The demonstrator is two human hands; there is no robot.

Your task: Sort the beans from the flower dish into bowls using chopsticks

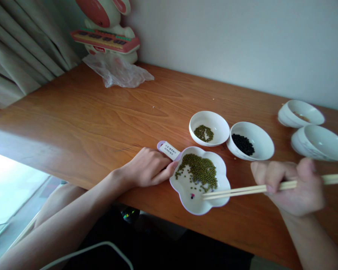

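A white flower-shaped dish (197, 208) with a purple rim lies near the table's front edge, holding many green mung beans (199, 168). My left hand (150, 167) is closed on the dish's labelled handle (170, 150), thumb against the rim. In my right hand (293, 185) is a pair of light wooden chopsticks (248, 190), their tips low over the bare part of the dish, beside a small dark and pink mark (192, 195). Just beyond stand a white bowl (222, 127) with some mung beans and another bowl (263, 140) with black beans.
Two more white bowls stand at the right, one (312, 110) with a few pale bits inside, the other (326, 142) nearer me. A clear plastic bag (118, 73) and a toy keyboard (107, 41) sit at the back left. A white cable (101, 245) crosses below the table edge.
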